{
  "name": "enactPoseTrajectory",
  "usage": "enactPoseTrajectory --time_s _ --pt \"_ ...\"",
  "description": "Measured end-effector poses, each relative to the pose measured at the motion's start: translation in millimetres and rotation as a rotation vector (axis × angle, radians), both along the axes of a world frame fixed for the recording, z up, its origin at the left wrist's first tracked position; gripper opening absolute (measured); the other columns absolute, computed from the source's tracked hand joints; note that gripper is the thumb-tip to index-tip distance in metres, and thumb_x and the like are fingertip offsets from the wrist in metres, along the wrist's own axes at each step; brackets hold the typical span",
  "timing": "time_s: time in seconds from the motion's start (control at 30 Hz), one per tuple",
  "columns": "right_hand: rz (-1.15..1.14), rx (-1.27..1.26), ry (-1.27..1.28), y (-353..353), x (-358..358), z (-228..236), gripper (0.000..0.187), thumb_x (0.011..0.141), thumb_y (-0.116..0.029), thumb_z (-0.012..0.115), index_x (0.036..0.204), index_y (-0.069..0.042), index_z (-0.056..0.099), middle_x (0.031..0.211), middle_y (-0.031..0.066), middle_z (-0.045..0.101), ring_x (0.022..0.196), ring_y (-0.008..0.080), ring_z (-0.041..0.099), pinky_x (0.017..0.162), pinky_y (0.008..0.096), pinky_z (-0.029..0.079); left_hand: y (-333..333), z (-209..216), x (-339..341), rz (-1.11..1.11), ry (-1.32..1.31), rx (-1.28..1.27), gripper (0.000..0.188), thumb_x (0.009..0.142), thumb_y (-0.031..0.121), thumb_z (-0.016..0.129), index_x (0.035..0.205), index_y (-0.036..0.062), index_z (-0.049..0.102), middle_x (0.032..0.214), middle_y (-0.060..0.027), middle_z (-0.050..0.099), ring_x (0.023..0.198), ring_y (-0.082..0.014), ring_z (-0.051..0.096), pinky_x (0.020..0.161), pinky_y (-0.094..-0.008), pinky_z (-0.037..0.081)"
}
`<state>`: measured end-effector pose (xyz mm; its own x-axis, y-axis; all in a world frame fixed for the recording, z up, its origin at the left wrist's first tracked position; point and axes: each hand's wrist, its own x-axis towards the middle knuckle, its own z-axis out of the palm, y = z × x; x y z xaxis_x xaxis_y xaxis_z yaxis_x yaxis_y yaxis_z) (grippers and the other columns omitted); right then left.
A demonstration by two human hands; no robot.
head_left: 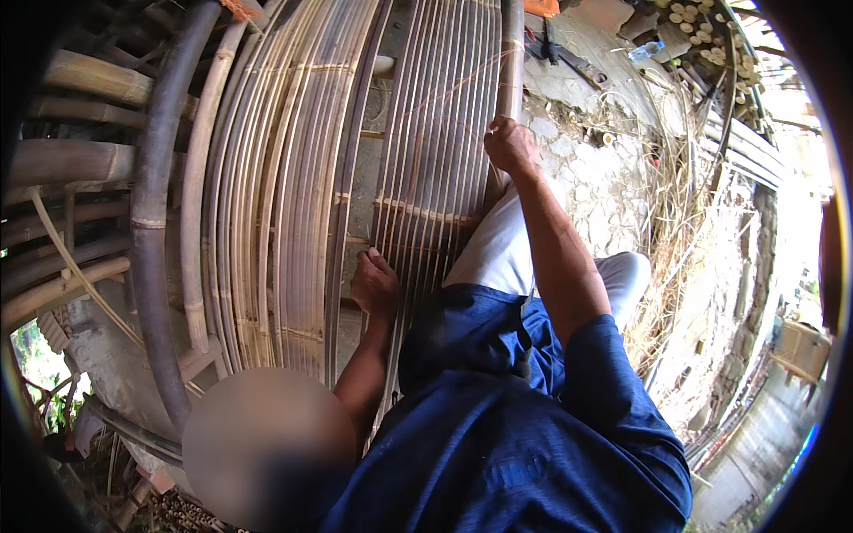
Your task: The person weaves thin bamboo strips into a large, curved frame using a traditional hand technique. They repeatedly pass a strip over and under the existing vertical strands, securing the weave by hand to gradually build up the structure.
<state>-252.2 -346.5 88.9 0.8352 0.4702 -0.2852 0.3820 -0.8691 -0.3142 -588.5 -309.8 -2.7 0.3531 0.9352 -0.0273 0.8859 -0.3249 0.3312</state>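
In front of me lies a long bamboo slat panel (298, 178), its thin strips running away from me. A second, darker section of slats (435, 169) sits to its right, with a gap between the two. A thin reddish cord (462, 82) crosses the darker section and loops toward my right hand (513, 145). That hand is closed in a fist on the cord, beside the bamboo pole along the right edge. My left hand (377, 282) is closed in a pinch at the left edge of the darker slats. What its fingers grip is hidden.
Thick bamboo poles (155, 204) stand along the left. On the ground at upper right lie a dark, long-bladed tool (582, 67) and a plastic bottle (646, 51). Cut bamboo ends (702, 27) are stacked beyond. Dry straw-like shavings (684, 231) spread on the right.
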Motion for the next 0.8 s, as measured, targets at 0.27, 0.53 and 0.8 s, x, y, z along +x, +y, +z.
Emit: enactPoseTrajectory --time_s 0.27,0.53,0.8 --pt "0.213 -0.148 0.040 -36.2 -7.4 -22.0 0.040 0.082 -0.042 0.072 0.107 -0.011 0.067 0.097 0.0144 0.072 0.093 0.0305 0.069 0.083 0.0407 0.054 -1.2 0.2 2.2 -0.014 -0.051 0.058 0.036 0.102 0.032 0.041 0.083 0.0055 0.055 0.070 -0.0187 0.064 0.064 -0.0388 0.064 0.056 -0.0499 0.050" --pt "0.208 -0.183 0.065 -36.0 -16.6 -63.1 0.016 0.084 -0.014 0.062 0.096 -0.005 0.068 0.098 0.0208 0.069 0.095 0.0332 0.069 0.086 0.0450 0.055 -0.4 1.3 1.8 -0.006 -0.024 0.038 0.037 0.103 0.033 0.040 0.083 0.0056 0.054 0.072 -0.0179 0.064 0.066 -0.0384 0.065 0.058 -0.0486 0.050" --pt "-0.257 1.729 0.644 -14.8 124.7 72.5 0.019 0.095 -0.016 0.054 0.105 -0.004 0.065 0.108 0.0112 0.068 0.094 0.0184 0.064 0.075 0.0306 0.049 4.4 5.5 -7.2 0.001 -0.082 0.065 0.030 0.101 0.029 0.047 0.082 0.0066 0.055 0.072 -0.0173 0.064 0.067 -0.0371 0.066 0.060 -0.0468 0.052"
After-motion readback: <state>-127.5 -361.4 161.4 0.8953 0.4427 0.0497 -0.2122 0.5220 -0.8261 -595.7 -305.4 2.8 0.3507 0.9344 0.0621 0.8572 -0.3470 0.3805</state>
